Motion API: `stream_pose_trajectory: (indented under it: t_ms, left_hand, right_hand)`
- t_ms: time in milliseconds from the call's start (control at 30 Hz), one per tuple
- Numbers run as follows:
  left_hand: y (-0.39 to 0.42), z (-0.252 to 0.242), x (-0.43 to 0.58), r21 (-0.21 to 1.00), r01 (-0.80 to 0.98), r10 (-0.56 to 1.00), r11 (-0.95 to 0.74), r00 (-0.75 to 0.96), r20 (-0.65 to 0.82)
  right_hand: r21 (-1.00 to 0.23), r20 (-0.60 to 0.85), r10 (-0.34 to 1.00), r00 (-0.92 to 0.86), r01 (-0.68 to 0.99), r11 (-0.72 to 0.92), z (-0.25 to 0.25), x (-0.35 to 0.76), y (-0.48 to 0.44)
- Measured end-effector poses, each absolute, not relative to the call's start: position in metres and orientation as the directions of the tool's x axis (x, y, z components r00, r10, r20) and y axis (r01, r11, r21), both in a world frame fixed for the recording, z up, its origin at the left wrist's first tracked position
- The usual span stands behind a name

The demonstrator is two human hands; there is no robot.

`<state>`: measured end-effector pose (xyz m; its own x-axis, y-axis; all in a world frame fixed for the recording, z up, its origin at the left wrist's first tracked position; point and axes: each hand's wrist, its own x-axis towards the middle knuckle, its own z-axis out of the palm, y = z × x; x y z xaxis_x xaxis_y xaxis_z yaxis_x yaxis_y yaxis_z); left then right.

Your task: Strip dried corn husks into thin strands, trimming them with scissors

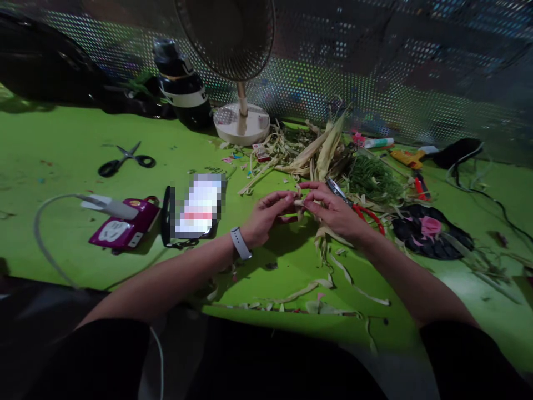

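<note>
My left hand (268, 214) and my right hand (333, 208) meet over the green table (62, 161), both pinching a pale strip of dried corn husk (298, 201) between their fingertips. A grey watch band sits on my left wrist. Loose husk strips (333, 278) trail down from my right hand onto the table. A heap of dried husks (316, 150) lies just beyond my hands.
Red-handled pliers (366, 214) lie right of my hands. A phone (197, 208), a magenta box (122, 228) with a cable, black scissors (125, 158), a fan base (241, 122), a dark bottle (183, 83), a yellow glue gun (408, 158) and dark pieces with a pink flower (428, 230) surround them.
</note>
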<state>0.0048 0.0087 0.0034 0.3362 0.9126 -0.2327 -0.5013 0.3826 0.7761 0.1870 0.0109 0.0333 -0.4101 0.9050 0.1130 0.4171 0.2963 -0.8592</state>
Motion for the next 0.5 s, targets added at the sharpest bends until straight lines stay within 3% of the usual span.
stream_pose_trajectory:
  t_ms: [100, 267, 500]
  left_hand:
    - [0.008, 0.0021, 0.0055, 0.748, -0.529, 0.907, 0.4, 0.344, -0.242]
    - [0.0075, -0.0006, 0.0047, 0.817, -0.467, 0.913, 0.338, 0.373, -0.165]
    - [0.0074, 0.0016, 0.0035, 0.822, -0.456, 0.908, 0.341, 0.386, -0.162]
  right_hand:
    - [-0.862, 0.092, 0.905, -0.415, 0.421, 0.28, 0.0342, 0.186, 0.0099]
    - [-0.842, 0.111, 0.917, -0.382, 0.454, 0.291, 0.0357, 0.1868, 0.009]
    - [-0.837, 0.085, 0.926, -0.368, 0.478, 0.267, 0.0365, 0.1875, 0.0097]
